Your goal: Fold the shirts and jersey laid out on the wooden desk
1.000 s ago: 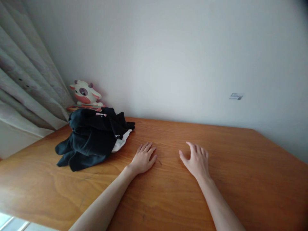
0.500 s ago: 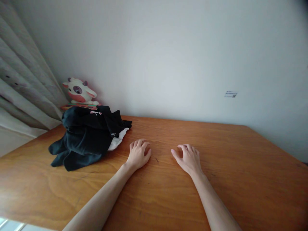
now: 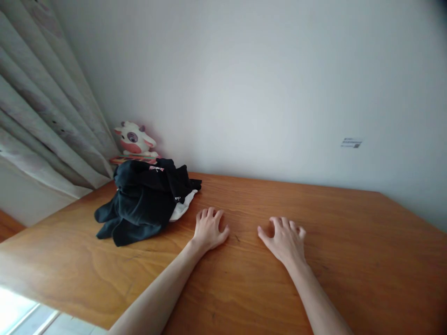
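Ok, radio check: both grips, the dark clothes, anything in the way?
Left grip and right grip open, holding nothing. Dark clothes heaped left of left grip, apart. Cow toy behind clothes, not in the way.

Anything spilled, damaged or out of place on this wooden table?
Nothing looks spilled. The dark fabric clothes lie crumpled, not folded, with white cloth poking out on the side nearer the left hand. The brown wooden tabletop shows a small dark mark between that hand and the right hand, perhaps a scratch.

Dark clothes [image 3: 143,209] lie crumpled left of centre; a white piece [image 3: 182,209], probably cloth, juts out rightward.
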A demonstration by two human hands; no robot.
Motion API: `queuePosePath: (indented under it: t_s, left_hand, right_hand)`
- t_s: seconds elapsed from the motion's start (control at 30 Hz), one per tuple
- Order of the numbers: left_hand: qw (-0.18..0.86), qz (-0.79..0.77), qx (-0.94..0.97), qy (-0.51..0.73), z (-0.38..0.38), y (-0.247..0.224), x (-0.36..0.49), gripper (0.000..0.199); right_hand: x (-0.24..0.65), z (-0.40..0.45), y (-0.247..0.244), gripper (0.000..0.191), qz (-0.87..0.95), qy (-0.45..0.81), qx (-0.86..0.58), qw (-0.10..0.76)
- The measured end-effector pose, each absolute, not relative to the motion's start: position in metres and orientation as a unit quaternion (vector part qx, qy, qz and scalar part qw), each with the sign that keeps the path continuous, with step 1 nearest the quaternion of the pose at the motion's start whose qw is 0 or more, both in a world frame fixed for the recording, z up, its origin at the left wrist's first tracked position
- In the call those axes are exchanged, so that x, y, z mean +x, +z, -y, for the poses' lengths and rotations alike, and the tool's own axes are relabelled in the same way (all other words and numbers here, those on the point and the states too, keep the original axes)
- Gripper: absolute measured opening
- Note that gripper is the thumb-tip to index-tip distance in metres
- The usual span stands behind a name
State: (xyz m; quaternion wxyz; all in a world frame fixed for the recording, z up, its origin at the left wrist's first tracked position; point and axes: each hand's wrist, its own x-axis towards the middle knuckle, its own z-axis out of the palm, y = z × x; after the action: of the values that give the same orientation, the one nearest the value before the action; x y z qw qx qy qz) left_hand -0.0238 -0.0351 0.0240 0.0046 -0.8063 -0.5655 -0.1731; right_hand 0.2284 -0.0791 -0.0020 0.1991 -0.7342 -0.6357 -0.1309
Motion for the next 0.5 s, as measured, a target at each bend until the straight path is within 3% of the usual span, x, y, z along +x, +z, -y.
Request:
queuePosePath:
  t_s: [0.1, 0.23, 0.4, 0.5]
  left_hand:
    - [0.008, 0.563, -0.803, -0.193, 0.033, 0.026, -0.026, 0.049]
    - [0.032, 0.558, -0.810, -0.177, 0.032, 0.026, -0.027, 0.033]
    - [0.022, 0.554, -0.811, -0.188, 0.033, 0.024, -0.026, 0.034]
    - [0.028, 0.569, -0.796, -0.206, 0.035, 0.024, -0.025, 0.035]
  right_hand:
    - [0.231, 0.079, -0.002, 0.053, 0.636, -0.142, -0.725, 0.224]
    - [0.231, 0.080, -0.002, 0.039, 0.633, -0.152, -0.734, 0.194]
    - [0.232, 0.077, -0.014, 0.061, 0.627, -0.162, -0.731, 0.214]
    - [0.235, 0.073, -0.024, 0.051, 0.644, -0.188, -0.709, 0.218]
